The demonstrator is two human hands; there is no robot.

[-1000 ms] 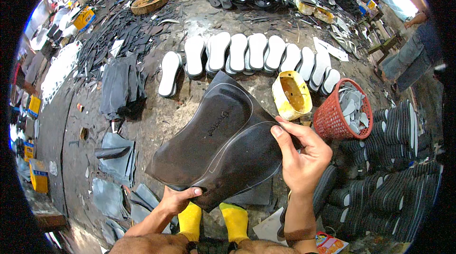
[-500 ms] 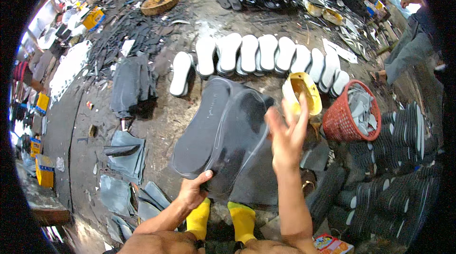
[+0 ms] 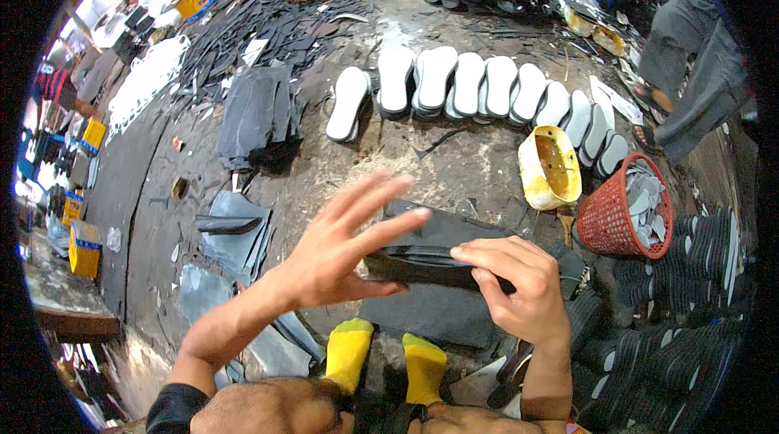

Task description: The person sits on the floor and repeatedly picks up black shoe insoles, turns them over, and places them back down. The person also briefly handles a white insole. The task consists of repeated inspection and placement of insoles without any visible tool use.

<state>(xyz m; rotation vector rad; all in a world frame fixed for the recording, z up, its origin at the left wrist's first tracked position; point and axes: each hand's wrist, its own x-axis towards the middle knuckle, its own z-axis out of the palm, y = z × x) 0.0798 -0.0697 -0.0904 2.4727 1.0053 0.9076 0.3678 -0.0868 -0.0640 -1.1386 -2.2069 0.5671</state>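
Observation:
A black rubbery sheet (image 3: 442, 227) is held up nearly edge-on over a dark grey mat (image 3: 430, 316) in front of my feet. My right hand (image 3: 523, 280) pinches the sheet's near edge at its right end, thumb below and fingers above. To its left, my left hand (image 3: 337, 247) is spread open with fingers apart, by the sheet's left end. Whether its thumb touches the sheet I cannot tell. The face with the sole outlines is turned out of sight. My yellow socks (image 3: 349, 357) show below the mat.
White-topped soles (image 3: 466, 85) stand in a curved row beyond the sheet. At right are a yellow tub (image 3: 531, 178), a red basket (image 3: 592, 223) of grey scraps and stacked dark soles (image 3: 649, 361). Dark sheets (image 3: 256, 118) lie left. A person's grey-trousered leg (image 3: 690, 85) is at far right.
The sheet, lying broad before, is now tilted edge-on. My right hand has come down from near the tub onto its edge. My left hand has let go, risen and opened.

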